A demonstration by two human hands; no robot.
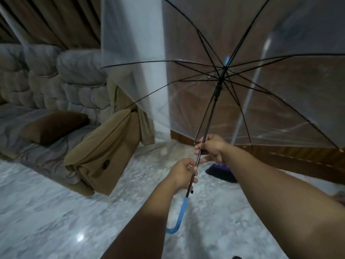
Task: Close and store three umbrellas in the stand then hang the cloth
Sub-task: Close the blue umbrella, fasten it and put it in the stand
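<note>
From the head view, a clear umbrella (242, 75) is fully open, tilted up and to the right, its black shaft (209, 116) running down to a blue hooked handle (180, 215) near the floor (56, 212). The left hand (183, 173) has its fingers curled round the shaft just above the handle. The right hand (211, 147) grips the shaft higher up, fingers wrapped tight around it, well below the sliding collar (217, 90) under the ribs.

As I judge it, the closing has not begun: the ribs are spread wide. The right hand must travel up to the collar and release its catch; fingers could be pinched there, or the canopy could swing into the sofa (56, 109) on the left or the wall (134, 53) behind if the shaft tips while one hand lets go.

The canopy is cut off at the top and right edges. A dark purple thing (222, 172) lies on the floor behind the right forearm, perhaps another umbrella, too hidden to say. No stand or cloth for hanging can be made out with certainty.
</note>
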